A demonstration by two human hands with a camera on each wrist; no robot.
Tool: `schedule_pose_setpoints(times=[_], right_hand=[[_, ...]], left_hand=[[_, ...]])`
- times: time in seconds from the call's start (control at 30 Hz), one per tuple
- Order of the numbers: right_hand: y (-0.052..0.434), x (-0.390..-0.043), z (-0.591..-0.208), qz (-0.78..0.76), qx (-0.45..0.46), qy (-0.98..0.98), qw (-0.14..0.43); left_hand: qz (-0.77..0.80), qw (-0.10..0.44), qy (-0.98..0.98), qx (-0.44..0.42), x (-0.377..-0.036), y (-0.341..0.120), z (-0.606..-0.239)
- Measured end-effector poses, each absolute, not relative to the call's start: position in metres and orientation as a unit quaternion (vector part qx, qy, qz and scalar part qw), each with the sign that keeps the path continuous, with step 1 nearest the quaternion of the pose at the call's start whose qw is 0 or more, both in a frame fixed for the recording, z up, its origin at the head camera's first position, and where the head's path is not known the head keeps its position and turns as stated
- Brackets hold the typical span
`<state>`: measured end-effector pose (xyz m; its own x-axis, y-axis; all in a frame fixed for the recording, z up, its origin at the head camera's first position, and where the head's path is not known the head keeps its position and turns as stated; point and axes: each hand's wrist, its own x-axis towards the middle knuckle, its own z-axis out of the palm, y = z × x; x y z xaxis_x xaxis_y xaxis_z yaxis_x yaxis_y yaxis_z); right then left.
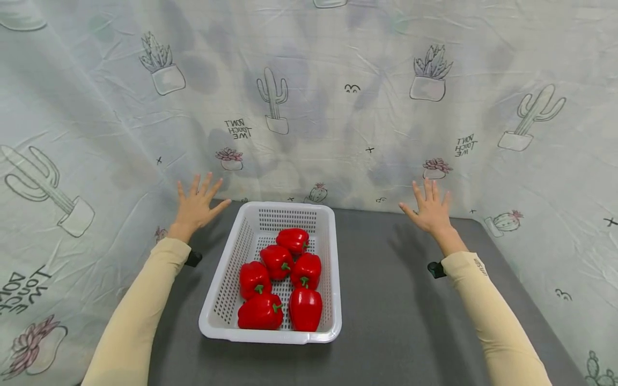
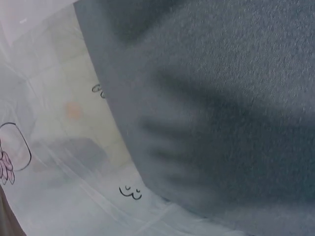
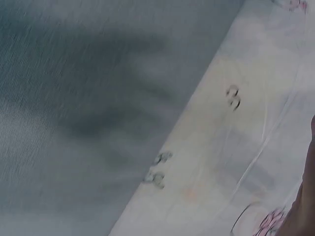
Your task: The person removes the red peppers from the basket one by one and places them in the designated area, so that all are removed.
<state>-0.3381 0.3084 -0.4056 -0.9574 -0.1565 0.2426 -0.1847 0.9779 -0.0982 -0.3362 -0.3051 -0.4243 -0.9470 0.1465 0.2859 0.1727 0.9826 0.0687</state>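
Note:
A white perforated plastic basket (image 1: 336,268) sits on the grey table, left of centre. Several glossy red bell peppers (image 1: 306,309) with green stems lie inside it, mostly toward its near half. To the basket's left, my left hand (image 1: 195,208) is held up with fingers spread and nothing in it. On the far right, my right hand (image 1: 431,210) is raised in the same way, fingers apart and holding nothing. Both hands are apart from the basket. Only a sliver of each hand shows in the wrist views, where blurred finger shadows fall on the table.
The grey table (image 1: 381,300) runs back to a pale hanging sheet (image 1: 328,107) printed with cacti and lettering. This sheet also encloses the left and right sides. Dark wrist cameras (image 1: 436,269) sit under both cream sleeves (image 1: 497,321).

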Motion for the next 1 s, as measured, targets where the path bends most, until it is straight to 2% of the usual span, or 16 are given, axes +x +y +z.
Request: schedule_pose_setpoints(times=[0.23, 0.67, 1.0], right_hand=[[0.273, -0.342, -0.415, 0.064, 0.144, -0.979, 0.131], [0.201, -0.333, -0.427, 0.105, 0.248, -0.957, 0.111], [0.158, -0.327, -0.433, 0.139, 0.312, -0.932, 0.119]], left_hand=[[-0.065, 0.123, -0.986, -0.091, -0.332, -0.294, -0.429], [-0.126, 0.111, -0.977, -0.131, -0.323, -0.27, -0.441], [-0.146, 0.098, -0.972, -0.154, -0.324, -0.252, -0.444]])
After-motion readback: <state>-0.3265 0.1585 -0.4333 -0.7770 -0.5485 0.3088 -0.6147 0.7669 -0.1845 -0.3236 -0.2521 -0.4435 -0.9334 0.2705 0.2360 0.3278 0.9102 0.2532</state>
